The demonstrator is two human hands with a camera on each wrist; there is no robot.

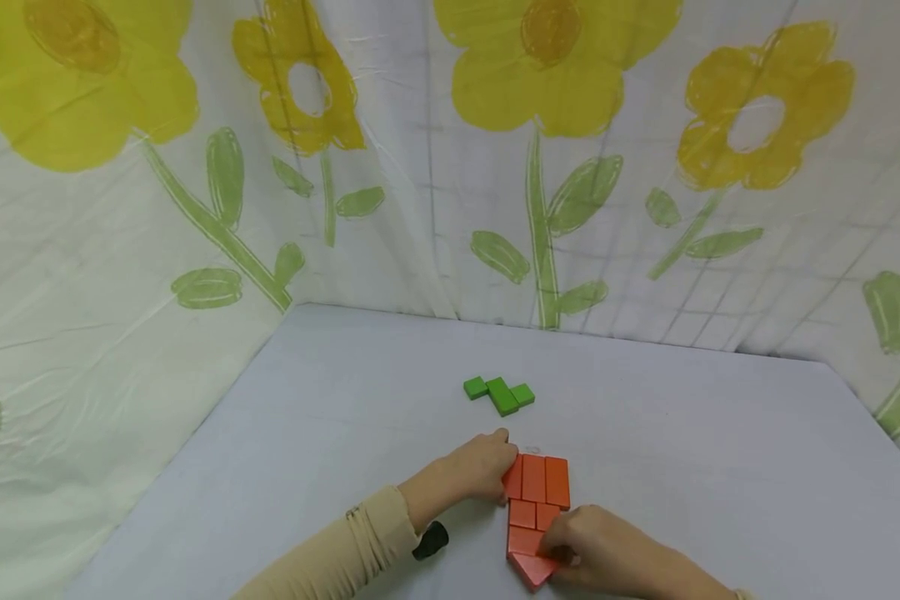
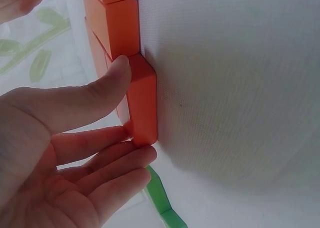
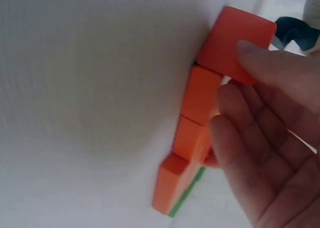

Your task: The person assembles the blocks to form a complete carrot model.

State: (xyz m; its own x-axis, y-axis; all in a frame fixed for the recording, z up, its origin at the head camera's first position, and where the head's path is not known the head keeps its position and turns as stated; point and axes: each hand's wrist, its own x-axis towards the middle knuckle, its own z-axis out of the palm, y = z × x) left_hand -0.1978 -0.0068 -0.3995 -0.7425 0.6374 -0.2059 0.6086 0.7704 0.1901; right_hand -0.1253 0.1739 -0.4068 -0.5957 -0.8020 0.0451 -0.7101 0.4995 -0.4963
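1. The orange blocks lie flat on the grey table, packed close into one pointed shape. Its long axis runs near-to-far, w/ the triangle tip at the near end and three long pieces side by side at the far end.
2. Left hand is at the far-left corner of the shape. In the left wrist view the thumb and fingers are straight and press on the edge of the end block; they are not curled round it. The blocks lie to the right of this hand.
3. Right hand is at the near-right side, by the tip. Its fingers lie relaxed on the triangle piece, touching, no pinch. The blocks lie to the left of this hand.
4. So both hands touch the shape from opposite sides; the left is nearer the far end, the right nearer the near end.
5. The green blocks lie apart, farther on the table, approx. in line w/ the long axis. I judge the left hand is nearer to them.
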